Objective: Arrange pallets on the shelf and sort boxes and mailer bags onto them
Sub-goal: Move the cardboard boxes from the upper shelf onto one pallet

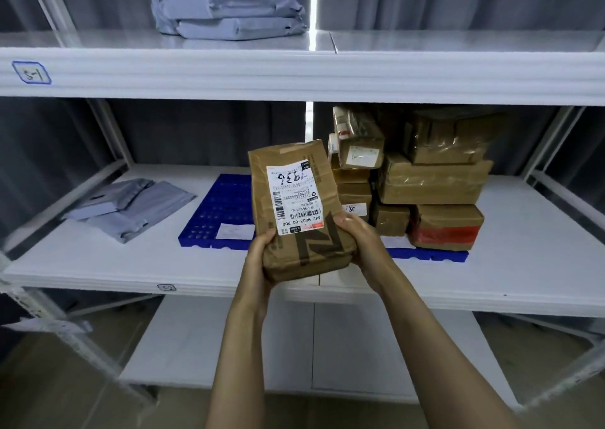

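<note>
Both hands hold a brown cardboard box [294, 206] with a white shipping label in front of the middle shelf [98, 265]. My left hand [258, 258] grips its lower left corner and my right hand [357, 235] grips its lower right side. Behind the box a blue pallet [219, 212] lies on the middle shelf, its left part bare except for a white slip. A stack of several taped cardboard boxes [432, 179] stands on the pallet's right part. Grey mailer bags [131, 206] lie flat on the shelf to the left of the pallet.
The top shelf [294, 71] carries a pile of folded grey mailer bags [232, 6]. A white bottom shelf [360, 346] shows below my arms. Metal uprights frame the shelf at both sides. Dark curtain hangs behind.
</note>
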`<state>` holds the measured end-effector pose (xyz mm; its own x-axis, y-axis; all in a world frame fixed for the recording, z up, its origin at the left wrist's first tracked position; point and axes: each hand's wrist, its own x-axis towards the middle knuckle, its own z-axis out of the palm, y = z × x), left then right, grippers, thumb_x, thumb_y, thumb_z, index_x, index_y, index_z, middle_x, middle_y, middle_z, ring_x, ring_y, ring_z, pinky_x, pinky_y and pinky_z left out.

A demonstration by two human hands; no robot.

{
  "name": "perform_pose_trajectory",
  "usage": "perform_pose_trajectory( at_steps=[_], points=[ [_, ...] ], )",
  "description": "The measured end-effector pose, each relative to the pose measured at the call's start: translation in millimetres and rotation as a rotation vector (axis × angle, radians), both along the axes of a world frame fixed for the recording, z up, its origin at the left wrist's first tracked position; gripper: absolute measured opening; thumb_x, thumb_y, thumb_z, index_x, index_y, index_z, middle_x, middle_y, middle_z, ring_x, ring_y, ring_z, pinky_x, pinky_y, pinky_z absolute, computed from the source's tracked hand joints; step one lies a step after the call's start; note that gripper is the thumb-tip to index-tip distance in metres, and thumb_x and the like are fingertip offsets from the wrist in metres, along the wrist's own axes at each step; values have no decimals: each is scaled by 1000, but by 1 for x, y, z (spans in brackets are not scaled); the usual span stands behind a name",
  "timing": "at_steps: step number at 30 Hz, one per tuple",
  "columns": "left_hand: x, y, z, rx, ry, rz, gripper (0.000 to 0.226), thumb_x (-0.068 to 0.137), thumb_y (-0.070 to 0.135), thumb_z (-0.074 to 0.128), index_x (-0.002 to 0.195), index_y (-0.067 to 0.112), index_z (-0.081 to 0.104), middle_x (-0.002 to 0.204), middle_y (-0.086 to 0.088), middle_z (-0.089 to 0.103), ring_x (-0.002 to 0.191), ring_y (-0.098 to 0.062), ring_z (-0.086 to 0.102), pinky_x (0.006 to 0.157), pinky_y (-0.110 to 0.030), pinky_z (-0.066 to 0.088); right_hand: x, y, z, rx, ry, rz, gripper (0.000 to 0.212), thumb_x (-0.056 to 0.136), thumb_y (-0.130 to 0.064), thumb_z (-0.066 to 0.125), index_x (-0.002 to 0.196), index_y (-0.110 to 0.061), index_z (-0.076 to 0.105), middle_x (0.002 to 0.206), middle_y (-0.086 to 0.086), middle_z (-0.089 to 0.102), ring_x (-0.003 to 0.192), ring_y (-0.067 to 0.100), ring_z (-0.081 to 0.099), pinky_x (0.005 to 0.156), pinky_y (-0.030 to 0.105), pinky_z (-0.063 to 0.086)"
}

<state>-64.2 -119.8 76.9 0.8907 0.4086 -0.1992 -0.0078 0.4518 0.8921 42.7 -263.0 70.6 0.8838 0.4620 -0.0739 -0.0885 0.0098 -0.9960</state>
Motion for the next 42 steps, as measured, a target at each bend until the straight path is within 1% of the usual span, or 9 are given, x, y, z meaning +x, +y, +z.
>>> perform_pose_trajectory(
  at_steps=[4,7,10,13,16,19,29,32,42],
  points=[
    [12,4,7,20,-20,27,20,94,37,47,101,30,65,93,7,76,97,-15,66,90,-36,48,11,-2,9,-63,-46,63,82,62,-66,63,131,-23,53,117,2,67,105,20,65,80,31,53],
    [23,12,10,33,-27,58,21,94,34,48,97,29,67,93,5,76,89,-12,68,81,-33,49,13,0,18,-109,-109,41,63,79,-56,62,132,-23,53,119,-2,63,106,15,61,74,19,49],
    [35,24,13,76,-27,108,22,92,40,50,98,31,69,102,4,74,96,-14,68,86,-37,51,14,12,27,-108,-305,-254,45,88,-36,64,129,-19,56,118,-5,59,108,11,57,76,14,47],
    [46,38,16,75,-4,150,45,77,56,57,114,32,64,110,3,71,106,-19,64,97,-46,50,26,29,36,-193,-535,-612,53,81,-33,72,128,-20,53,127,-4,54,113,9,50,91,23,44],
    [54,51,17,57,33,174,70,66,63,57,127,28,54,115,2,68,107,-20,63,97,-49,50,48,45,49,-311,-655,-809,62,78,-36,72,132,-16,49,135,2,47,125,14,43,98,24,37],
    [59,67,17,87,63,156,70,72,65,57,130,27,50,117,1,66,107,-21,62,97,-49,49,73,63,59,-447,-715,-948,73,75,-43,73,135,-12,45,144,10,38,134,22,33,107,33,35],
    [69,94,11,125,116,89,62,73,62,61,124,27,55,113,2,67,105,-20,62,96,-45,49,109,88,70,-826,-599,-1087,103,68,-56,75,147,-14,25,151,16,28,133,33,33,105,39,30],
    [72,97,11,123,128,72,51,82,56,58,124,27,54,115,1,66,106,-21,61,95,-45,50,113,89,70,-858,-575,-1096,104,68,-58,74,147,-14,23,149,17,33,130,34,36,102,41,31],
    [79,91,12,154,169,18,58,84,57,55,132,26,48,119,1,63,104,-20,60,94,-43,50,114,82,72,-846,-593,-1098,95,70,-51,77,142,-11,30,139,17,42,124,34,44,98,42,37]
  ],
)
